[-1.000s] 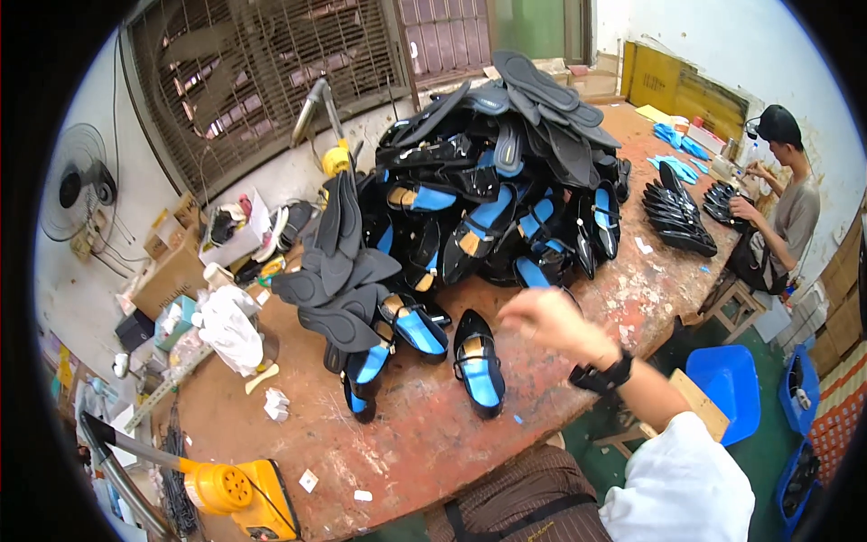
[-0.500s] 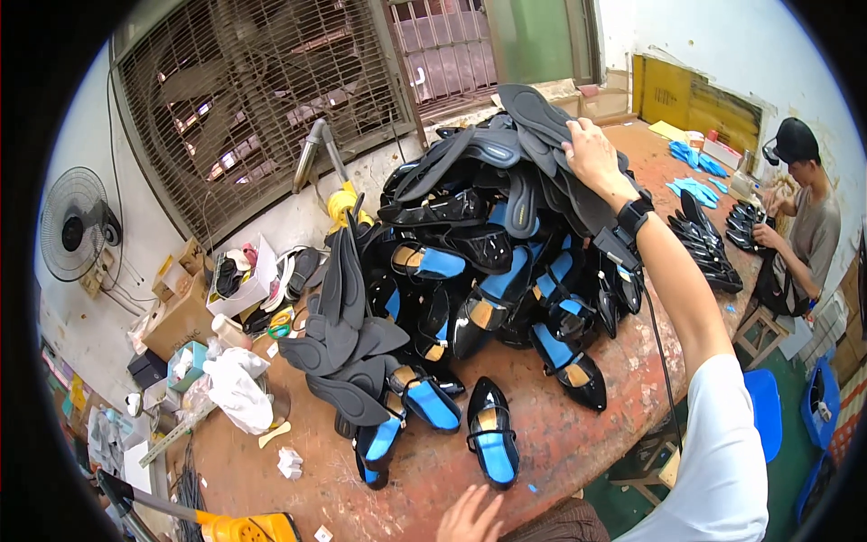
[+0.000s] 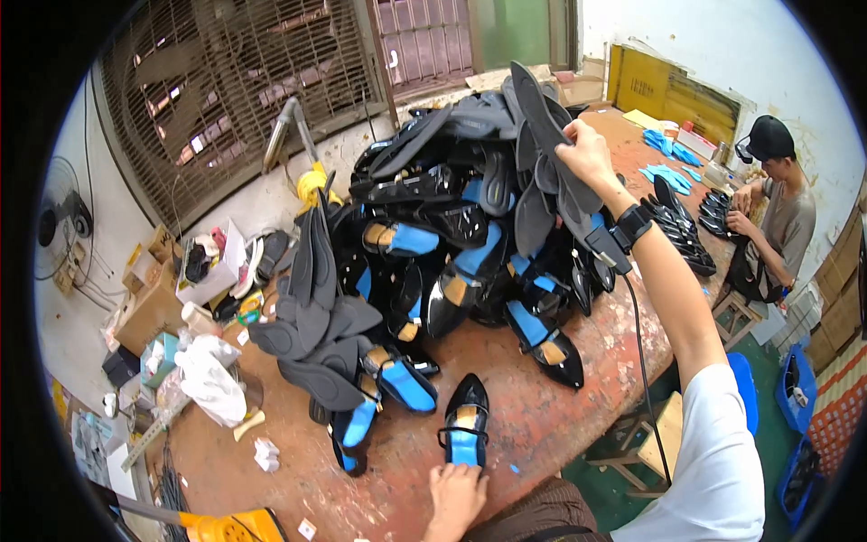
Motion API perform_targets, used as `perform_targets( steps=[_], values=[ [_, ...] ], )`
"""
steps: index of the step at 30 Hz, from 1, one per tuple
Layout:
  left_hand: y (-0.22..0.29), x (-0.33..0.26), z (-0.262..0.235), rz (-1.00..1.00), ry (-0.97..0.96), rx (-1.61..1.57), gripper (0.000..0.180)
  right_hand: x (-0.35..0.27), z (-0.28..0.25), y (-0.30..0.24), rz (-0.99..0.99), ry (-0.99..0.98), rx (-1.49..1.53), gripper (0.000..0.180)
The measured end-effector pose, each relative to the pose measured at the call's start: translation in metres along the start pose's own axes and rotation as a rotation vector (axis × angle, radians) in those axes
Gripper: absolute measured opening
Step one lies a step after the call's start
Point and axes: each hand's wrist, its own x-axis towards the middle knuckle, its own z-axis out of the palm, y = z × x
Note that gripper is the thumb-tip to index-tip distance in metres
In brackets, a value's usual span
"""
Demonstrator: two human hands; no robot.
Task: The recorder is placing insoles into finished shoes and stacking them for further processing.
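Observation:
Near the table's front edge, a black pointed shoe [image 3: 467, 417] with a strap and blue lining lies toe away from me. My left hand [image 3: 458, 492] is closed over its heel end. Farther off, at the right of a big heap of black shoes [image 3: 442, 217], my right hand [image 3: 585, 154] pinches a dark grey insole [image 3: 539, 104] standing steeply on edge. Several more insoles hang or lie just below that hand; whether it grips more than one I cannot tell. Another cluster of grey insoles [image 3: 316, 334] covers the heap's left side.
A cable [image 3: 643, 361] hangs from my right wrist's device past the table edge. White plastic bag [image 3: 212, 379], boxes and a yellow tool [image 3: 239, 524] sit at left. At far right a person [image 3: 786, 199] handles items beside a row of black shoes [image 3: 682, 230]. Blue gloves [image 3: 666, 179] lie behind.
My left hand has reached the near shoe and closed on its heel, turning it slightly. My right hand has raised the insole more upright. The whole view has shifted a little.

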Motion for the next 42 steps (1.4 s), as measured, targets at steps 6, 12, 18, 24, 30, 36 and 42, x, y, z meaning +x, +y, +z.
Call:
perform_targets(
  steps=[6, 12, 18, 24, 30, 36, 42],
  values=[
    [-0.017, -0.075, -0.031, -0.040, 0.105, -0.093, 0.007, -0.076, -0.055, -0.054, 0.161, -0.275, 0.882, 0.074],
    [-0.033, -0.133, -0.028, -0.258, 0.177, 0.000, 0.011, -0.144, -0.077, -0.065, 0.082, -0.836, 1.449, 0.059],
    [-0.035, -0.130, -0.007, -0.407, 0.272, -0.107, 0.019, -0.235, -0.052, -0.076, -0.077, -1.216, 2.081, 0.117],
    [-0.058, -0.143, -0.019, -0.392, 0.273, -0.158, 0.016, -0.359, -0.016, -0.059, 0.418, -1.031, 1.630, 0.041],
    [-0.072, -0.150, -0.023, -0.460, 0.258, -0.217, 0.025, -0.413, -0.017, -0.091, 0.908, -1.189, 1.511, 0.051],
    [-0.077, -0.158, -0.009, -0.445, 0.319, -0.288, 0.023, -0.444, 0.007, -0.075, 1.167, -0.947, 1.587, 0.048],
    [-0.061, -0.149, -0.028, -0.576, 0.494, -0.330, 0.024, -0.449, 0.006, -0.067, 1.299, -0.819, 1.543, 0.062]
  ],
)
